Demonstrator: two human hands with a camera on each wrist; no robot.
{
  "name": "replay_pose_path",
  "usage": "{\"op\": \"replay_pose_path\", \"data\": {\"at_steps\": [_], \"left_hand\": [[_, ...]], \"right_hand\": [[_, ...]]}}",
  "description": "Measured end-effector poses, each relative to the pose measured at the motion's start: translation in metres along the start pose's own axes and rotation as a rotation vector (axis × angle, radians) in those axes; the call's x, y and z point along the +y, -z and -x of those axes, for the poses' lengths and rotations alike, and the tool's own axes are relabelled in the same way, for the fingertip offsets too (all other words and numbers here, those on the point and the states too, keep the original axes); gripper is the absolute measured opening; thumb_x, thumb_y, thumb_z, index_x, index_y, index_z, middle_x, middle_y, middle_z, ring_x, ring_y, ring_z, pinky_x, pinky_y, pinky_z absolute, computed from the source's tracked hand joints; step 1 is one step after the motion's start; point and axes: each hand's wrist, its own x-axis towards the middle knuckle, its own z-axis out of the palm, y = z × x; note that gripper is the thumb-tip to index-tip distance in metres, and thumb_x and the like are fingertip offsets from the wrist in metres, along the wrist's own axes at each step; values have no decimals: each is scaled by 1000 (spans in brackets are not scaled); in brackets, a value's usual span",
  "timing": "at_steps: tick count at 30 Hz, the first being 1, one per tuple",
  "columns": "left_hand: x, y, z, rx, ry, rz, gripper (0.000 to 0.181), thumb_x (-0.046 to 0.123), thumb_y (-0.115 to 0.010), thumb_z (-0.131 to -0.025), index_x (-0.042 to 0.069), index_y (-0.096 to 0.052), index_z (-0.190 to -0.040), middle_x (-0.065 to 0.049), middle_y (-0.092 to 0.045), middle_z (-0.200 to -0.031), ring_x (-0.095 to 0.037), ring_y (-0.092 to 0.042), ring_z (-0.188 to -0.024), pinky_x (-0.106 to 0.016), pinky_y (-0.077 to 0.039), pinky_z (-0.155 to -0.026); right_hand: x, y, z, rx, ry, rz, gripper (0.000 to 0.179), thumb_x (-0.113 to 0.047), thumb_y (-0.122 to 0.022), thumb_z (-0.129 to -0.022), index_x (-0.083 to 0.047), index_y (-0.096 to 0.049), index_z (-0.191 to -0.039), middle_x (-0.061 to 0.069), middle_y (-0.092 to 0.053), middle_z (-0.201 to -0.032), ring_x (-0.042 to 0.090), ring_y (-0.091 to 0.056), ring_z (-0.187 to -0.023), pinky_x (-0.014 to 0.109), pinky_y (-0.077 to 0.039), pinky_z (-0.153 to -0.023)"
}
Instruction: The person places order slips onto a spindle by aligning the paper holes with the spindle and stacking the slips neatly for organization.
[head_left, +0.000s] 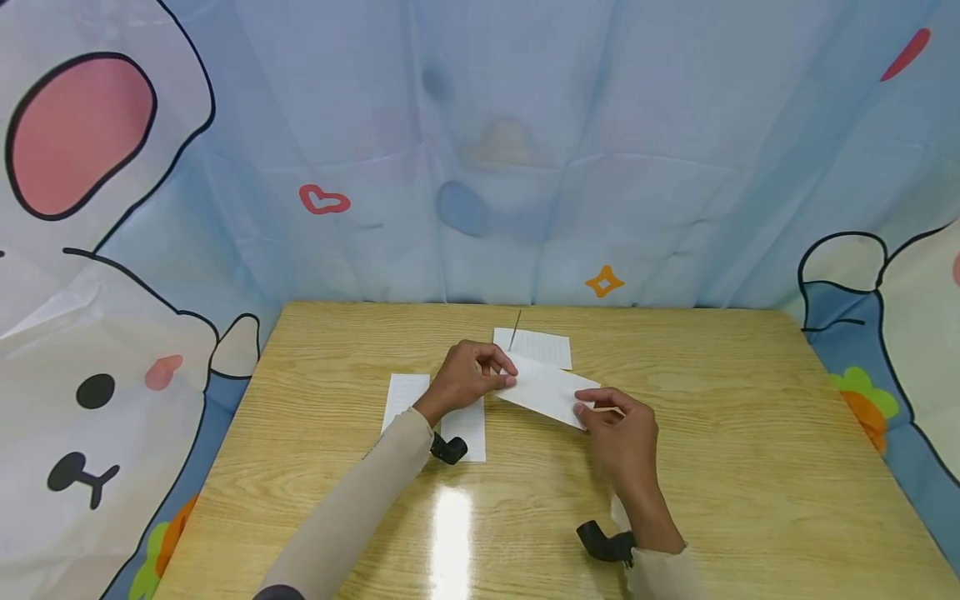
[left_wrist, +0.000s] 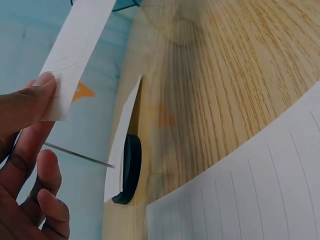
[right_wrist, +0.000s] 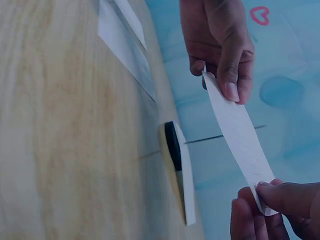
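A lined white paper slip [head_left: 549,392] is held up above the table between both hands. My left hand [head_left: 467,377] pinches its left end between thumb and fingers, seen closely in the left wrist view. At the opposite end, my right hand [head_left: 626,429] grips the slip with thumb and fingertips. Just behind it stands a bill spike, whose thin metal rod [head_left: 516,327] points upward from a round black base [left_wrist: 132,170]. Another paper slip [head_left: 546,347] is pierced on that rod and lies over the base, partly hidden by the held slip in the head view.
Two more paper pieces lie on the wooden table [head_left: 750,450] by the left forearm: a lined sheet [head_left: 406,392] and one beside it [head_left: 471,429], both partly covered by the arm. A patterned blue curtain [head_left: 510,150] hangs behind the table's far edge.
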Motion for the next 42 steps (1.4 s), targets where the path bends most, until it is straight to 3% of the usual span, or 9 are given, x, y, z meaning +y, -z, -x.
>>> {"op": "replay_pose_path", "data": {"at_steps": [7, 17, 24, 33, 42], "left_hand": [[4, 0, -1, 20, -16, 0, 5, 22, -83, -95, 19, -80, -93, 1, -67, -83, -11, -50, -63, -24, -42, -61], [11, 3, -4, 46, -34, 9, 5, 22, -82, -96, 18, -80, -95, 0, -70, -77, -11, -53, -62, -25, -43, -62], [16, 7, -6, 67, -46, 22, 6, 20, -82, -96, 14, -81, -97, -3, -71, -78, -11, -54, -64, -25, -43, -63], [21, 11, -10, 94, -53, 38, 6, 19, -81, -97, 14, -81, -100, -2, -71, -78, -12, -56, -68, -25, -46, -68], [26, 17, -16, 114, -86, 58, 7, 19, -80, -98, 14, -81, -101, -4, -73, -80, -15, -57, -68, -26, -48, -67]], "right_hand": [[-10, 10, -14, -35, 17, -96, 19, 0, -78, -95, 2, -78, -114, 16, -67, -121, 6, -74, -79, 29, -65, -72], [-22, 16, -29, -27, 59, -76, 16, -4, -79, -95, 1, -79, -111, 3, -70, -114, 7, -75, -79, 31, -65, -75], [-27, 15, -33, -20, 68, -65, 17, -6, -80, -95, 0, -80, -111, 9, -70, -115, 9, -75, -80, 27, -64, -74], [-30, 18, -43, -54, 72, -95, 18, -8, -79, -96, 0, -78, -113, -2, -71, -109, 9, -75, -83, 29, -64, -77], [-38, 19, -54, -62, 115, -101, 19, -9, -78, -98, 0, -78, -114, -3, -72, -107, 11, -75, -83, 29, -64, -78]]}}
